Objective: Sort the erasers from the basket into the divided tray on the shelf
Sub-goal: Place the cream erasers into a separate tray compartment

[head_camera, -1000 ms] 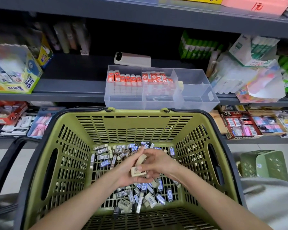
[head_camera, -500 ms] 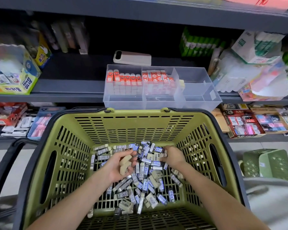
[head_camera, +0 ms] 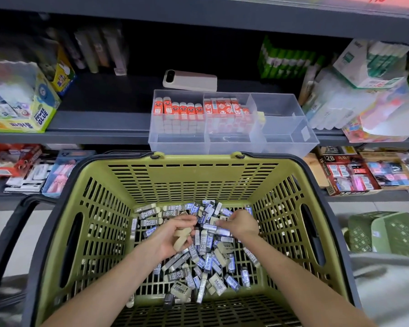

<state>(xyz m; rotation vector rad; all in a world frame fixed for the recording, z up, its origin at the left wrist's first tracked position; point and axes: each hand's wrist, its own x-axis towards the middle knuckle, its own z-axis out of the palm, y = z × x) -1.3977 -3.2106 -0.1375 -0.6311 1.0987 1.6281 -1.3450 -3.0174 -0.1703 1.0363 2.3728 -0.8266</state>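
Note:
A green slatted basket [head_camera: 194, 178] fills the lower view, with several sleeved erasers [head_camera: 206, 260] heaped on its floor. My left hand [head_camera: 172, 237] is inside it and holds a few beige erasers [head_camera: 181, 236] in curled fingers. My right hand [head_camera: 240, 224] reaches into the back of the heap, its fingertips pinching a small eraser [head_camera: 224, 218]. The clear divided tray [head_camera: 283, 142] sits on the shelf behind the basket. Its two left compartments hold rows of red-sleeved erasers [head_camera: 178, 108]; the right compartments look empty.
A beige phone [head_camera: 190, 80] lies on the shelf behind the tray. Glue boxes [head_camera: 21, 100] stand at the left and wrapped packs [head_camera: 364, 95] at the right. A lower shelf holds more eraser boxes [head_camera: 347, 175]. A small green bin [head_camera: 383, 232] stands on the floor at right.
The two hands have parted since a second ago. My right hand went back into the far side of the heap and my left hand keeps the beige erasers.

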